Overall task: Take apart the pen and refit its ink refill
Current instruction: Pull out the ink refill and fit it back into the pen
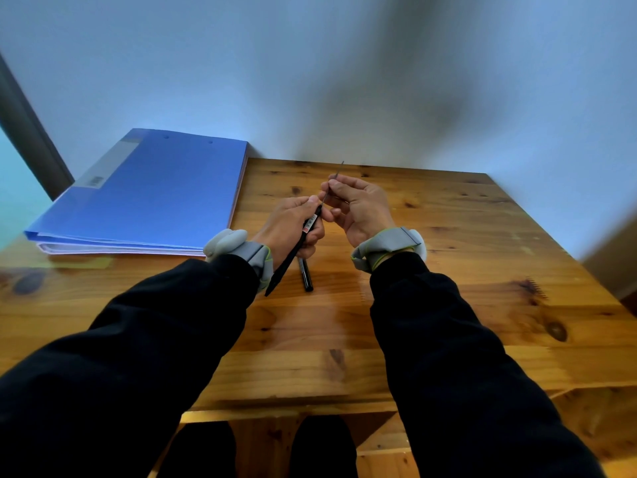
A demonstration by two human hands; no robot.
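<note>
My left hand [293, 222] grips a black pen barrel [293, 257] that slants down toward me, a small label near its upper end. My right hand [358, 208] pinches a thin ink refill [336, 177] between thumb and forefinger. The refill's far end pokes up past my fingers, and its near end meets the open top of the barrel. A second black pen part [306, 276] lies flat on the wooden table [448, 270] just below my left hand.
A thick blue folder [144, 191] lies at the table's back left corner, close to my left hand. A pale wall stands right behind the table. The table's right edge falls away at the right of the view.
</note>
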